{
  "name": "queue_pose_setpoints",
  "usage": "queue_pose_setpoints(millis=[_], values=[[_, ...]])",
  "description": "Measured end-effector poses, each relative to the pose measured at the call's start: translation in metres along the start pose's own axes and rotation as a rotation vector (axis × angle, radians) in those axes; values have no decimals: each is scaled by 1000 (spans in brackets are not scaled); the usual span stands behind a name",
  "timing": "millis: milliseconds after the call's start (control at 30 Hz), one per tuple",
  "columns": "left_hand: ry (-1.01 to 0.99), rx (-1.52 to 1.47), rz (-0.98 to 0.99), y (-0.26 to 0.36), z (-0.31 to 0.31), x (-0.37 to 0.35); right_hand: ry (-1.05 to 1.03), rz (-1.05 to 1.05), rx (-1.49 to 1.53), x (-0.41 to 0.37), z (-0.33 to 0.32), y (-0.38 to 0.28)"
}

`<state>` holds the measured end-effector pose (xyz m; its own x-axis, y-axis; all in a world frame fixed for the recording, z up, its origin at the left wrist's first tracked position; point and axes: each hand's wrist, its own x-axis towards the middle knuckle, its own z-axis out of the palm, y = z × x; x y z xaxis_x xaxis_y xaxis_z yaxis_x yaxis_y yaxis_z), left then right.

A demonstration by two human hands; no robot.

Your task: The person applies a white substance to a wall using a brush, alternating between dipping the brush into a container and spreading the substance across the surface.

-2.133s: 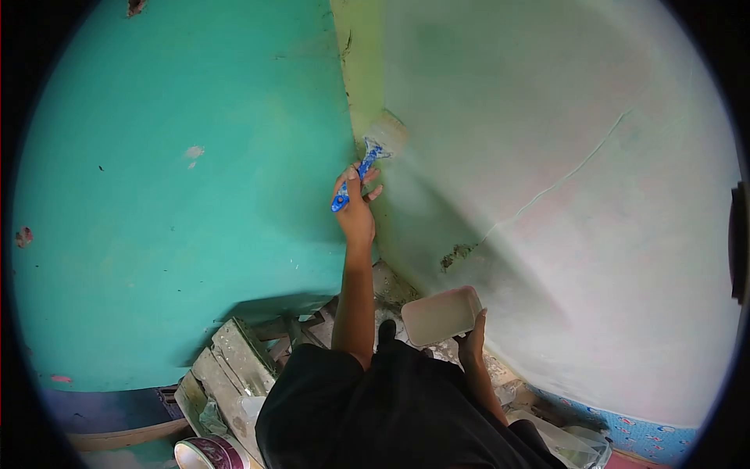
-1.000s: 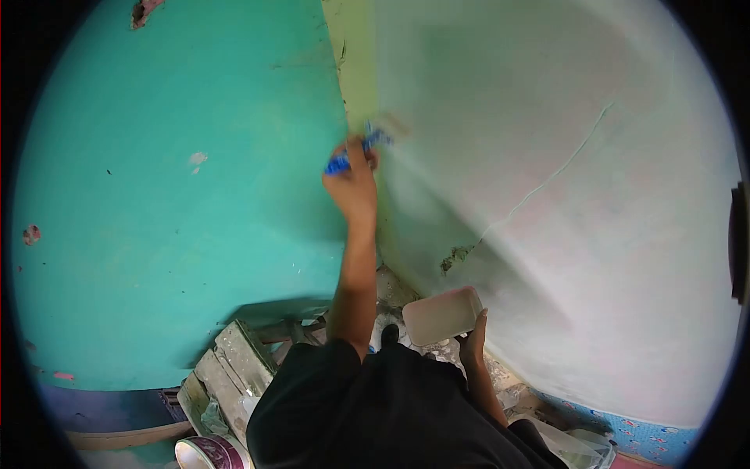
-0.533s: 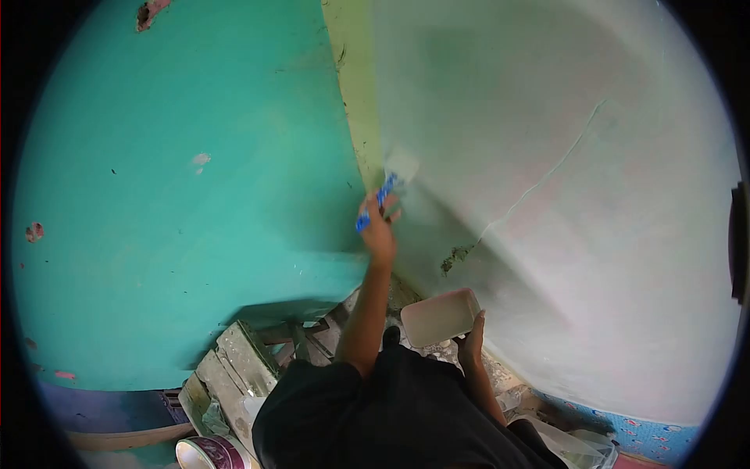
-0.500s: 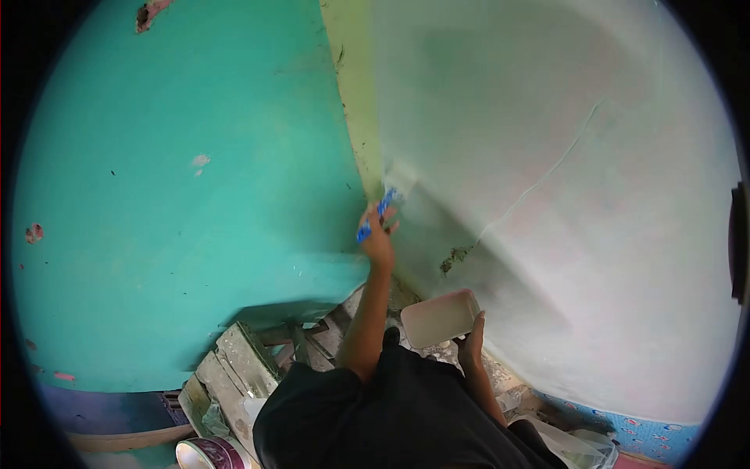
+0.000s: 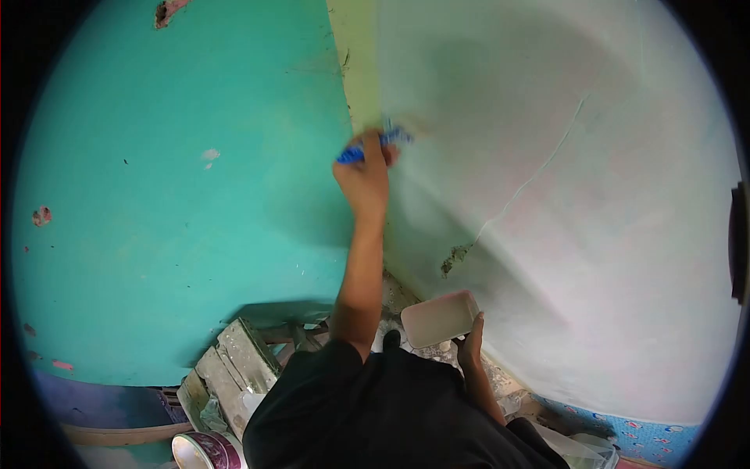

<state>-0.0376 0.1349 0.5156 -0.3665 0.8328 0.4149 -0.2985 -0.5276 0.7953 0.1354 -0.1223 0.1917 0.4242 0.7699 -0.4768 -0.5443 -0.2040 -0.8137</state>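
Observation:
My left hand (image 5: 366, 168) is closed around the blue handle of a paintbrush (image 5: 397, 136), raised at the corner where two walls meet. The bristle end, blurred by motion, points right toward the whitish wall (image 5: 516, 156). Beside the hand runs a yellow-green strip (image 5: 358, 70), with the teal wall (image 5: 195, 203) to its left. Low in front of my body, my right hand (image 5: 471, 341) grips the right side of a shallow rectangular container (image 5: 439, 319), which is tilted so its pale inside shows. Most of that hand's fingers are hidden beneath it.
A worn wooden structure (image 5: 234, 363) stands at lower left, with a white and purple bucket (image 5: 207, 452) beside it. Clear plastic (image 5: 582, 449) lies at lower right. The whitish wall has a crack (image 5: 531, 180) and a crumbled hole (image 5: 453, 259).
My left hand has moved up along the corner with the paintbrush, whose handle now lies flatter. My right hand and the container have stayed in place.

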Motion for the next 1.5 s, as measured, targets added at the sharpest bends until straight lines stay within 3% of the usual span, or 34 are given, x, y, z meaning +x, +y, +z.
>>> queue_pose_setpoints(millis=[133, 233, 300, 433, 567, 667, 767, 833, 900, 967, 1033, 1100, 1200, 1300, 1367, 1500], values=[[-23, -120, 29, 72, 32, 14, -31, 9, -18, -6, 3, -2], [6, -161, 11, 49, 31, 9, -40, 2, 1, -9, 4, -3], [-13, -200, -148, 2, 15, -6, -33, -8, 12, -10, 3, -3], [133, -141, -272, -110, -43, -85, -22, 0, 11, -8, -12, 2], [239, 24, -493, -184, -108, -146, 34, -14, -12, -10, -17, -2], [181, 78, -526, -219, -139, -156, 69, 5, -32, -8, -20, -6], [143, 106, -478, -205, -126, -119, 37, 2, -27, -4, -24, -5], [16, 142, -271, -176, -103, -77, 14, -12, -25, -6, -24, -8], [12, 319, -95, -107, -65, -35, 7, -17, -21, -6, -22, -10], [-11, 218, 49, -53, -37, 1, 14, -13, -12, -7, -19, -10], [-30, 7, 71, 4, -12, 26, 15, -3, -2, -3, -20, -3], [-24, 11, 23, 45, 2, 40, 18, 0, -14, -5, -17, 0], [1, -226, 22, 48, 9, 50, 15, -7, -39, -9, -11, 0], [-28, -218, -104, -20, -18, 41, 7, -11, -16, -2, -10, 4], [106, -292, -168, -78, -40, 13, 13, -5, -7, -9, -6, 0], [133, -114, -276, -177, -117, -59, 31, 3, -6, -2, -12, 4]])
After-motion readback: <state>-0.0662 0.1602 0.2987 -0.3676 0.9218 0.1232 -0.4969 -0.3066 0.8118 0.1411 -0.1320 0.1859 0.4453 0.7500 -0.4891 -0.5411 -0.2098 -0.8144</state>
